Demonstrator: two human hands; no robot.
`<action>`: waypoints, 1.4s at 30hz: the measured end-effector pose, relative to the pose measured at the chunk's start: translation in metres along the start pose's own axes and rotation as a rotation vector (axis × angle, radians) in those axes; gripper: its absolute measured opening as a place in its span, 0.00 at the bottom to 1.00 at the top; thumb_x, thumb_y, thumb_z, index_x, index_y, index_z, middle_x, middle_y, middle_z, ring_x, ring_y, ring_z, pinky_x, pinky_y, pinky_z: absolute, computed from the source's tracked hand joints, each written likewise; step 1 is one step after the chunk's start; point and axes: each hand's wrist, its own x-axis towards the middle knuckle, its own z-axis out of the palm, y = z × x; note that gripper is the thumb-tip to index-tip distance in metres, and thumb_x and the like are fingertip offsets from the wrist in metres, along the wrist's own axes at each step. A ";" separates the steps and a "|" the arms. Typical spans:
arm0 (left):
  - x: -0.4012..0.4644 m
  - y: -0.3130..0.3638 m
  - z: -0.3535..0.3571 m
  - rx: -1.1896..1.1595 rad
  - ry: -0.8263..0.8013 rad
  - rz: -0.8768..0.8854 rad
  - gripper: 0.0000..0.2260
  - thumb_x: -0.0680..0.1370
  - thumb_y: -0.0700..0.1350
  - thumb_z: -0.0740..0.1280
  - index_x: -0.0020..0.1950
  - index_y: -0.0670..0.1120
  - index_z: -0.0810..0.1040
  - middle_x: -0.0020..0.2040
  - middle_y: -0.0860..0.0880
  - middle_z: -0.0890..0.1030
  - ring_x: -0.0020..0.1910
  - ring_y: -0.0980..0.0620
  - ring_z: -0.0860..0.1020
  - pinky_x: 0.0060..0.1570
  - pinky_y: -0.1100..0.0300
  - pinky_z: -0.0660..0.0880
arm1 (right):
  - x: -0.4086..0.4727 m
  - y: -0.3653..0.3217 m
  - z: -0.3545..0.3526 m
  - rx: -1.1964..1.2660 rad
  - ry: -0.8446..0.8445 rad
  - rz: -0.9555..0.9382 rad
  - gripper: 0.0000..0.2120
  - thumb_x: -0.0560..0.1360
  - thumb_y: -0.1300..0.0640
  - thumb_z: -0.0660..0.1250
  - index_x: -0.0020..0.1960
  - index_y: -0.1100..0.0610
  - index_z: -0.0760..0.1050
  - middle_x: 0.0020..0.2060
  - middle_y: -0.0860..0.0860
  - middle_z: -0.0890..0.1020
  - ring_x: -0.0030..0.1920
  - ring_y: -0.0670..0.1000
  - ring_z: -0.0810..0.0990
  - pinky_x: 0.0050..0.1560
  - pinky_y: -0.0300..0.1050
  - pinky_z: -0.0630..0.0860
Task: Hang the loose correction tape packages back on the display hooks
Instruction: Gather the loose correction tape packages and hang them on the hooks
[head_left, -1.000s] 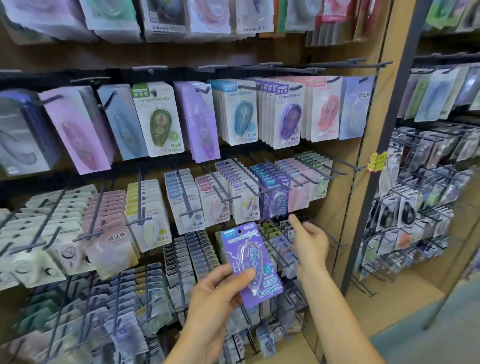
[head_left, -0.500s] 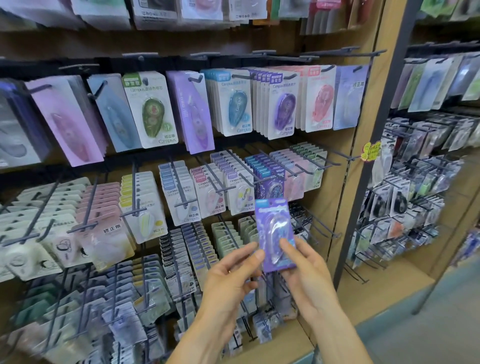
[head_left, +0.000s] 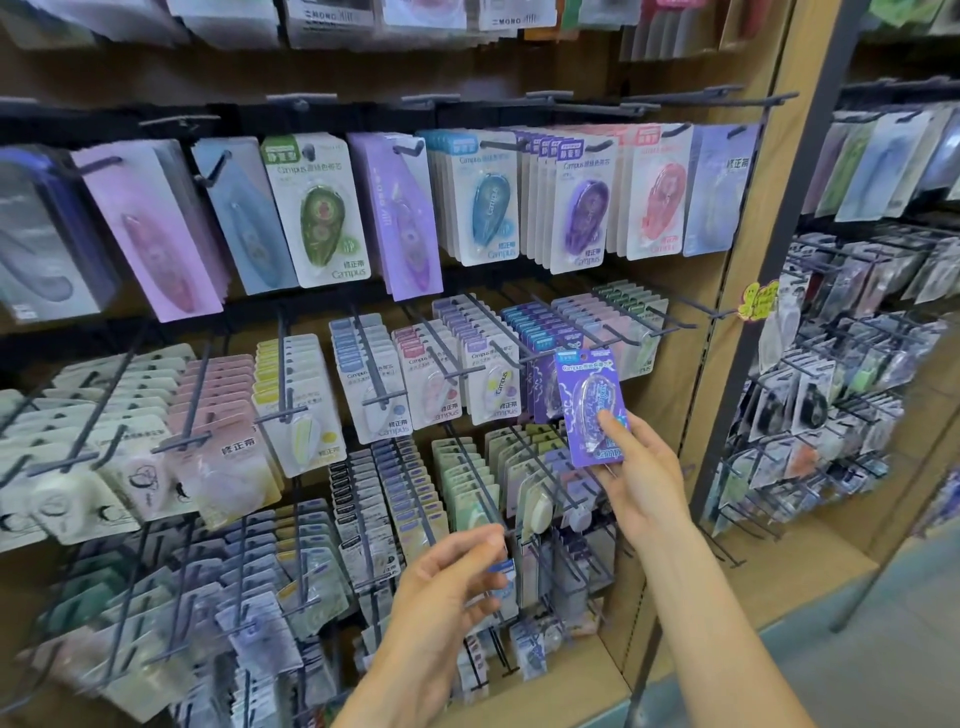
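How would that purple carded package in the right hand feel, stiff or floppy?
The purple carded correction tape package probably feels stiff: it stays flat, pinched only near its bottom by the right hand. Likely light. Its clear blister may be slippery.

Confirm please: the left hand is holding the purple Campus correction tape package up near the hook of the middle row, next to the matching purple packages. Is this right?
Not quite: it is the right hand that holds the purple Campus package, thumb on its front, as the head view shows. The left hand is lower, in front of the bottom rows. The rest is right: the package is up near the middle-row hook, beside the matching purple packages.
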 end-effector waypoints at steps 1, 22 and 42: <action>0.000 0.000 -0.001 -0.002 -0.002 -0.002 0.06 0.74 0.45 0.77 0.50 0.48 0.90 0.48 0.45 0.88 0.43 0.48 0.82 0.42 0.57 0.79 | 0.001 0.000 0.001 -0.004 0.013 0.000 0.16 0.79 0.57 0.71 0.66 0.59 0.78 0.56 0.57 0.86 0.48 0.52 0.86 0.55 0.55 0.82; -0.015 -0.026 -0.087 0.599 -0.022 0.195 0.10 0.82 0.55 0.69 0.60 0.57 0.85 0.57 0.56 0.85 0.57 0.59 0.82 0.58 0.61 0.75 | -0.034 0.072 -0.003 -0.652 0.129 -0.022 0.24 0.73 0.47 0.78 0.65 0.53 0.75 0.58 0.50 0.81 0.57 0.53 0.82 0.61 0.55 0.79; -0.202 -0.220 -0.439 0.969 0.516 -0.626 0.20 0.84 0.62 0.62 0.67 0.50 0.80 0.65 0.44 0.83 0.64 0.42 0.80 0.63 0.54 0.75 | -0.273 0.372 -0.002 -1.326 -0.742 0.425 0.18 0.77 0.41 0.71 0.62 0.49 0.76 0.62 0.52 0.81 0.62 0.54 0.80 0.60 0.48 0.74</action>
